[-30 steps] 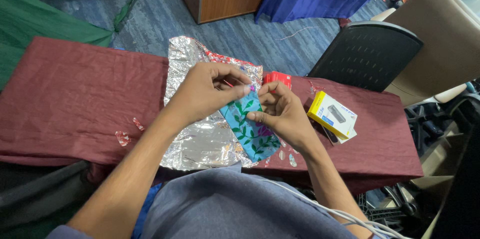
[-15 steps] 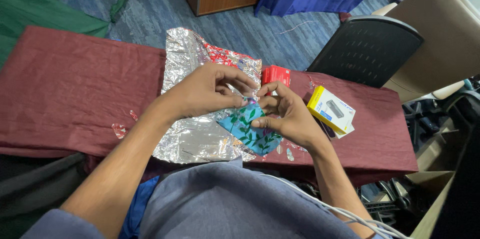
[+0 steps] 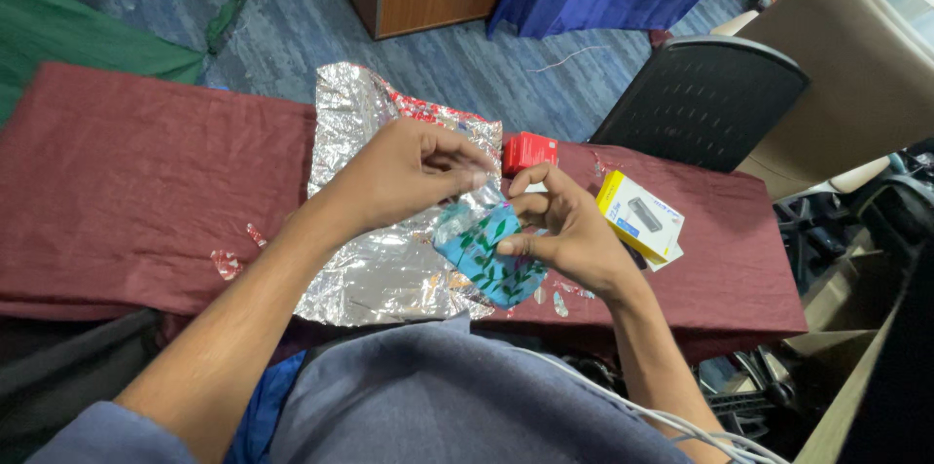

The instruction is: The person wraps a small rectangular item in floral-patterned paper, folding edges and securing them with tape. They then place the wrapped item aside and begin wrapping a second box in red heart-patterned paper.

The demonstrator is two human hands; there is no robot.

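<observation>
Maroon-cloth-covered desk (image 3: 126, 182) carries a crinkled silver foil sheet (image 3: 379, 269) at centre. Above its right edge, the left hand (image 3: 409, 172) pinches the far end of a small blue leaf-patterned packet (image 3: 486, 255); the right hand (image 3: 564, 231) grasps its right side. Yellow box (image 3: 637, 216) lies right; red box (image 3: 528, 151) sits far.

A single head-worn view looks steeply down, close over the maroon-clothed table (image 3: 126, 182), floor beyond.

Soft, even indoor light is filling the scene, and the silver foil sheet (image 3: 389, 260) is giving bright glare. Shadows around it are staying faint. Straight lines near the edges are bending slightly.
</observation>
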